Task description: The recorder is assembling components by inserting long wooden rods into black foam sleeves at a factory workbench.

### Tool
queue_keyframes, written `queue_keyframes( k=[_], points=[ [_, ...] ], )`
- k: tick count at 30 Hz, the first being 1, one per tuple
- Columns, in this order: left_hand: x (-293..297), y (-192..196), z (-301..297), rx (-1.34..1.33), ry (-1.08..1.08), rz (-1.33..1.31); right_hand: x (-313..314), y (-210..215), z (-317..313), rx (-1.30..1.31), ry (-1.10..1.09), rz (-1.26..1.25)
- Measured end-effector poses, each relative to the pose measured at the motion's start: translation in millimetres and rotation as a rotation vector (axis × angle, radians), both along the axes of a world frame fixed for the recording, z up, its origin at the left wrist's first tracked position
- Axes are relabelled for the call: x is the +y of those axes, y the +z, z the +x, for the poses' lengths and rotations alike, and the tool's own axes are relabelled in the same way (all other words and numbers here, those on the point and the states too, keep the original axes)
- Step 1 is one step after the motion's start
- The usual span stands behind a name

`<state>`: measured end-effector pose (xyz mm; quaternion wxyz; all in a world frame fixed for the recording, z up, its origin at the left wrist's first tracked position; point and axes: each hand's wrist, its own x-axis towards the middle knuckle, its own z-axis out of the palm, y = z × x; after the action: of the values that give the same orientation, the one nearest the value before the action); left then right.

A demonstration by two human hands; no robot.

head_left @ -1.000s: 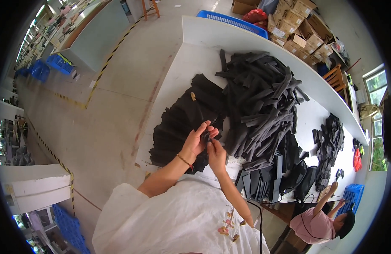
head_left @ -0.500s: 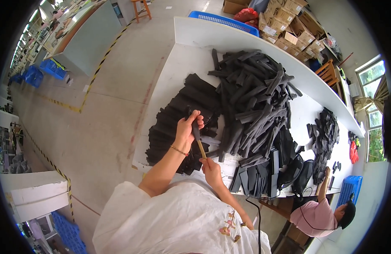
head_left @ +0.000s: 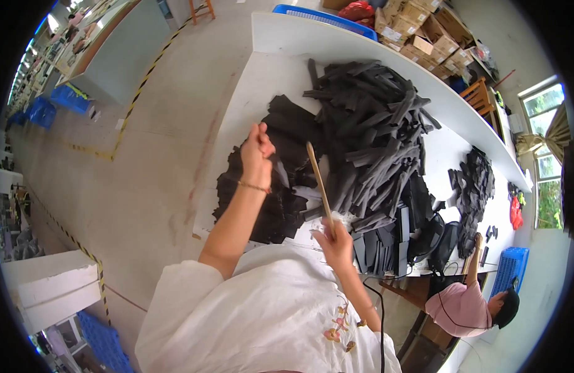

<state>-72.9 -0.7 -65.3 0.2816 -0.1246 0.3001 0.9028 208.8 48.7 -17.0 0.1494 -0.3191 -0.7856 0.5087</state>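
My left hand (head_left: 257,149) is raised over the left side of the white table (head_left: 268,68), fingers closed on a dark flat piece (head_left: 279,173) that hangs below it. My right hand (head_left: 335,241) sits near the table's front edge and grips the lower end of a thin wooden stick (head_left: 319,181), which points up and away over the black material. Under the left hand lies a heap of flat black pieces (head_left: 281,186). To the right rises a large pile of long black strips (head_left: 374,124).
A second person in a pink top (head_left: 464,304) works at the table's right end near a smaller black pile (head_left: 473,186). Blue crates (head_left: 511,267) stand there and behind the table. Cardboard boxes (head_left: 424,31) are stacked at the back. Concrete floor lies left.
My hands were together at the pile; they have drawn apart. The right hand pulled back toward me with the stick, and the left lifted up and left with a dark piece.
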Motion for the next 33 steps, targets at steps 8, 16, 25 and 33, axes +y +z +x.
queue_keyframes(
  k=[8, 16, 25, 33],
  points=[
    [3.0, -13.9, 49.3, -0.289, -0.188, -0.062, 12.7, -9.4, -78.4, 0.327, -0.113, -0.343],
    [3.4, 37.5, 79.7, 0.694, -1.164, -0.233, 62.2, 9.2, -83.6, 0.371, -0.169, 0.003],
    [-50.5, -9.2, 163.1, 0.789, -1.328, -0.252, 119.0, 61.1, -100.9, 0.591, -0.581, -0.163],
    [21.8, 71.7, 79.4, 0.844, -0.29, -0.299, 94.9, 51.6, -89.4, 0.237, -0.156, -0.146]
  ],
)
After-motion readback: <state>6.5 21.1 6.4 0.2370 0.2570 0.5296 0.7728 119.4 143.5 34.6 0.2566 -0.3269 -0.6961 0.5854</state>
